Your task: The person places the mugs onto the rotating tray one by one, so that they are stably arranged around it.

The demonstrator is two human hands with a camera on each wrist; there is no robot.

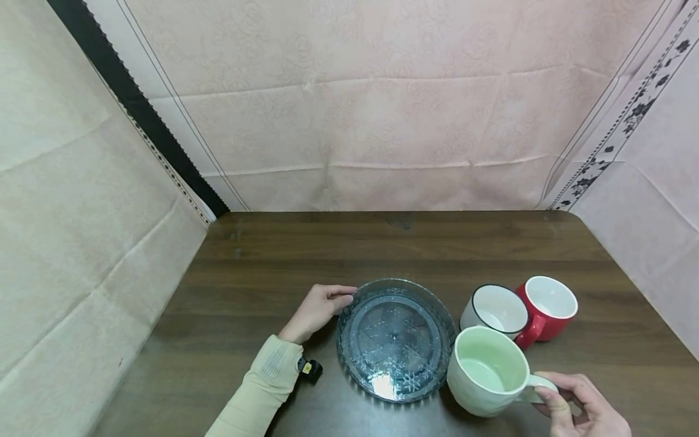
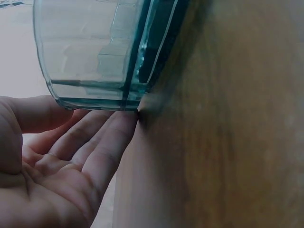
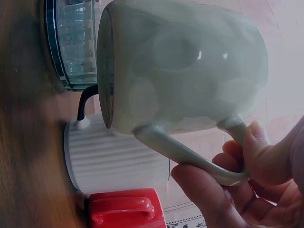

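Observation:
A round, clear blue-tinted glass dish (image 1: 394, 340) sits on the table. My left hand (image 1: 322, 308) touches its left side; in the left wrist view, the fairly straight fingers (image 2: 111, 142) and thumb meet the outer glass wall (image 2: 90, 61). My right hand (image 1: 587, 403) grips the handle of a pale green mug (image 3: 190, 66), thumb on top and fingers curled through the loop. The mug is upright and raised off the table, overlapping the dish's right edge in the head view. Behind it stand a white mug with a dark rim (image 1: 498, 308) and a red mug (image 1: 551, 306).
The brown wooden table (image 1: 284, 243) has its far edge against a hanging pale cloth (image 1: 382, 133). More cloth hangs at the left and right. The white mug (image 3: 118, 156) and red mug (image 3: 126, 209) stand close together, right of the dish.

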